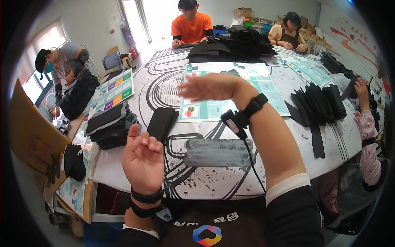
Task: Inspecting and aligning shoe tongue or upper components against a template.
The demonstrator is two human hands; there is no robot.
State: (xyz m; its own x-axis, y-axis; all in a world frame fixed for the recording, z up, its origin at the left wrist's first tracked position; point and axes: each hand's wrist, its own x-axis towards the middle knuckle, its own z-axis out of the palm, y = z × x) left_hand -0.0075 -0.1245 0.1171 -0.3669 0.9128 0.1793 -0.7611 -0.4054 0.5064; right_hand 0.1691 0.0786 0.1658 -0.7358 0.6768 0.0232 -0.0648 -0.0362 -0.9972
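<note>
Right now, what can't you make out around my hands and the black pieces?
- Right hand: motion-blurred; fingers unclear.
- Left hand: seen from behind, palm hidden.
- Black stack: piece count too fine to tell.
- Grey flat piece: a cable crosses its right end.
- Table: near edge hidden by my body.

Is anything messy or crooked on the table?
A little. The stack of black pads at the left leans, with its top pad tilted and sticking out. Loose black strips lie scattered at the right. The grey pad near both hands lies flat and neat.
</note>
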